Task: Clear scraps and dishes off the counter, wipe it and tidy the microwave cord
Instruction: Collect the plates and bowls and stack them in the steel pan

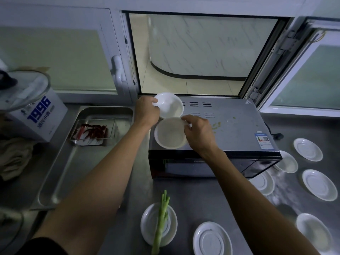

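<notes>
Two shallow white round bowls sit on the grey microwave top — the far bowl (170, 104) tilted, its rim pinched by the left hand's fingers (155, 103); the near bowl (170, 134) upright, its right rim under the right hand's fingertips (185, 119). Pale green scraps (217, 125) lie just right of those fingertips.

2 bare forearms fill the lower frame, uncovered from wrist to above the elbow. The left hand (146, 112) and right hand (199, 132) wear no gloves, rings or watch that can be made out. A dark sleeve edge (46, 246), apparently black, shows at the left upper arm in the bottom left corner. The right arm's sleeve is out of frame.
</notes>
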The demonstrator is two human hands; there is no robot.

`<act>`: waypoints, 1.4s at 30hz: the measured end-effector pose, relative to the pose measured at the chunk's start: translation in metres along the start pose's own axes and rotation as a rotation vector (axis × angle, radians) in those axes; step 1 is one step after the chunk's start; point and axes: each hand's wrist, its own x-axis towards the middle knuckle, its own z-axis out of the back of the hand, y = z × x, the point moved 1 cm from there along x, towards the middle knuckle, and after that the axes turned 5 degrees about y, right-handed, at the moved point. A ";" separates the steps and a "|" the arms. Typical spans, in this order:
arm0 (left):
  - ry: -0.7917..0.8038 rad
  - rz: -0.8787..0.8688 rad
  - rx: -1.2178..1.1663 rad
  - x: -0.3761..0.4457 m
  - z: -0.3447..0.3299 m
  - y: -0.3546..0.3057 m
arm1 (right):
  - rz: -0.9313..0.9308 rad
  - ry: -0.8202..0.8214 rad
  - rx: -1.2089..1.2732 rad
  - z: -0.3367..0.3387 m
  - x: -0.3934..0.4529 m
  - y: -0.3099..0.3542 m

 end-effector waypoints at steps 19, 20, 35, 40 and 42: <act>-0.251 0.135 0.058 -0.097 0.079 0.043 | 0.226 -0.008 0.117 -0.003 -0.032 0.040; -0.267 0.152 0.071 -0.105 0.084 0.050 | 0.243 0.005 0.121 -0.007 -0.035 0.046; -0.349 0.314 -0.019 -0.191 0.176 0.181 | 0.341 0.160 0.122 -0.102 -0.079 0.160; -0.328 0.301 0.000 -0.206 0.197 0.230 | 0.332 0.167 0.068 -0.141 -0.097 0.199; -0.296 0.312 -0.032 -0.208 0.199 0.245 | 0.305 0.170 0.063 -0.155 -0.104 0.208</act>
